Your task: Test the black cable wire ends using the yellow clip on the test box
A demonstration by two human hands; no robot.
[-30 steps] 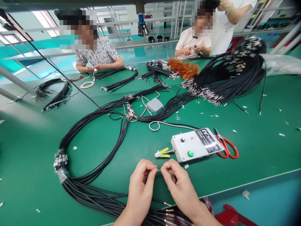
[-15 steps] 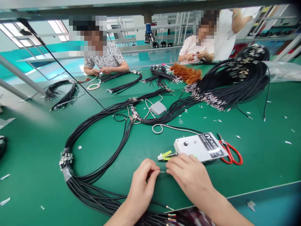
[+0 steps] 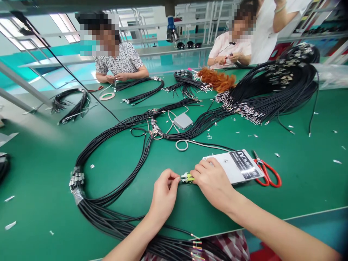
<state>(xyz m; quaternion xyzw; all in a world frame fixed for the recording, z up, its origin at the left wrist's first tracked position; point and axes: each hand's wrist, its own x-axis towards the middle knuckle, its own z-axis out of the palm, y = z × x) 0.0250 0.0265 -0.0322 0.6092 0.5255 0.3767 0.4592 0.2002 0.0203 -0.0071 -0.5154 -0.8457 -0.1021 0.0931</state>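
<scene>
My left hand (image 3: pixel 166 190) is pinched round something thin, probably a wire end, at the white tip of a yellow-green clip (image 3: pixel 190 177). The clip sticks out from the left side of a white box (image 3: pixel 231 166) with a black label. My right hand (image 3: pixel 210 181) lies over the box's left end, its fingertips at the clip; what they grip is hidden. A looped bundle of black cables (image 3: pixel 108 134) curves round on the left, and its lower part passes under my left forearm.
Red-handled scissors (image 3: pixel 268 174) lie right of the box. A grey pad (image 3: pixel 183 121) and a large cable heap (image 3: pixel 282 90) are farther back. Orange-brown fluff (image 3: pixel 216 79) sits beside the heap. Across the table, people (image 3: pixel 118 59) handle cables. White scraps are scattered about.
Both hands have moved up to the clip on the box, the left one bringing its thin piece to the clip's tip. My right hand now covers the knob. The view has shifted slightly.
</scene>
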